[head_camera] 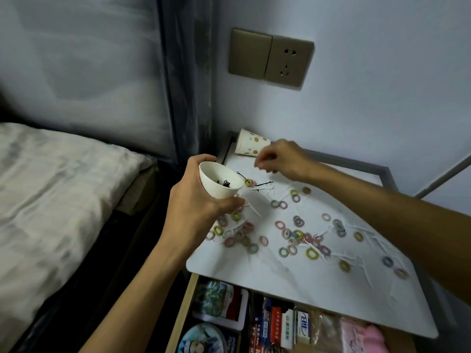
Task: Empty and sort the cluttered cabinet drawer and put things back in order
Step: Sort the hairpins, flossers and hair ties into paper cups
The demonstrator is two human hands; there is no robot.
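At the far left I see a bed [51, 187] with pale, rumpled bedding. Just right of it, the person's left hand [193, 202] is raised over the left edge of the tabletop [293, 281]. Its fingers and thumb wrap round a small white cup [216, 192], tilted so that its mouth faces me. A few black hairpins [225, 184] lie inside the cup.

Past the cup, more loose hairpins [265, 184] lie on the white tabletop beside a yellow hair tie. Behind them, at the back left corner, a patterned paper cup [251, 143] lies on its side against the wall.

The right hand [280, 159] reaches in from the right and hovers above the tabletop, just in front of the paper cup. Its fingers curl downward with the tips drawn together. I cannot tell whether they pinch anything.

Across the middle and right of the tabletop, many small pastel hair ties [293, 233] lie scattered, some overlapping, among thin white strips. On the wall above sits a bronze socket plate [288, 62].

Below the front edge of the tabletop the drawer [182, 314] stands open. From left to right it holds a round printed tin [201, 340], a row of small boxes [280, 324], and a pink cloth [362, 332].
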